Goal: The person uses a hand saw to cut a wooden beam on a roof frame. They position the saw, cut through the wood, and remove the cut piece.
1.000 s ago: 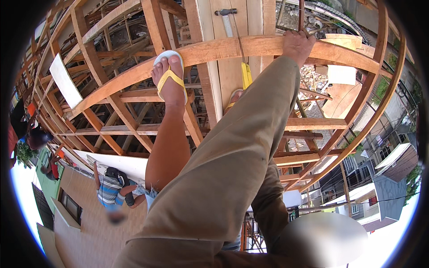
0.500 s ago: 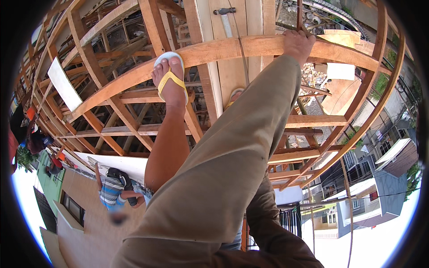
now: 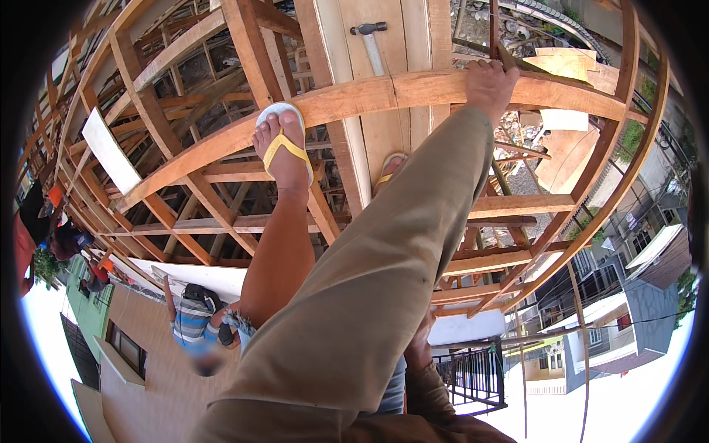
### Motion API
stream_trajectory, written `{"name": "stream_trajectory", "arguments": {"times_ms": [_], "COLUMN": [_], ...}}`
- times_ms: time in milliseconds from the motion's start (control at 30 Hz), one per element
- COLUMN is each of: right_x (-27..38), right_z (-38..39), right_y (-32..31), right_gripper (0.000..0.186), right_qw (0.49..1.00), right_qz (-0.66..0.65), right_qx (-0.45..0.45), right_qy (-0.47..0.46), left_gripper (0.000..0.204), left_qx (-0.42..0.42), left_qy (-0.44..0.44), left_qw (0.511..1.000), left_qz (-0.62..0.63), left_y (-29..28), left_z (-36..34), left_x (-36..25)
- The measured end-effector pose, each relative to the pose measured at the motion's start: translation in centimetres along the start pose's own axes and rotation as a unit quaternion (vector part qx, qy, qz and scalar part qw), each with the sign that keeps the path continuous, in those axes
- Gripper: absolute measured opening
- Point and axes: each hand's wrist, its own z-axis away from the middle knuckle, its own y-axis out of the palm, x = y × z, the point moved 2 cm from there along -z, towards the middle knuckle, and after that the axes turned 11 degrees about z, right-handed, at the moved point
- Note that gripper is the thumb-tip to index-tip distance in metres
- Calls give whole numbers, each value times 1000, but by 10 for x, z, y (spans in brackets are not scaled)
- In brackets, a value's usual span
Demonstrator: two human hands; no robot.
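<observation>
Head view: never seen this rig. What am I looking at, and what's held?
There is no machine here. The one picture comes from a fisheye camera worn on a person's head, looking down, so straight timbers look bent. The person is up on an open wooden roof frame, with a street and houses far below. Their left hand, on an arm in a tan sleeve, grips the long curved wooden beam crossing the picture. Their right hand is low and mostly hidden behind that arm, so I cannot tell whether it holds anything. A foot in a white sandal with yellow straps stands on the same beam. A steel-headed hammer lies on a pale plank beyond. Another person in a striped shirt is lower down.
</observation>
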Motion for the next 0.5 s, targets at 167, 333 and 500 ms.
{"name": "stream_trajectory", "arguments": {"times_ms": [167,333,500], "right_x": [31,26,-16], "right_z": [-168,-117,-61], "right_y": [34,24,20], "right_gripper": [35,36,36], "right_qw": [995,998,999], "right_qz": [-63,-35,-53], "right_qx": [66,39,-2], "right_qy": [33,47,5], "left_gripper": [28,29,28], "left_qx": [8,-21,8], "left_qy": [7,5,-45], "left_qw": [1000,1000,999], "left_qz": [-16,-6,-16], "left_y": [8,39,29], "left_z": [6,-6,-7], "left_x": [-18,-12,0]}}
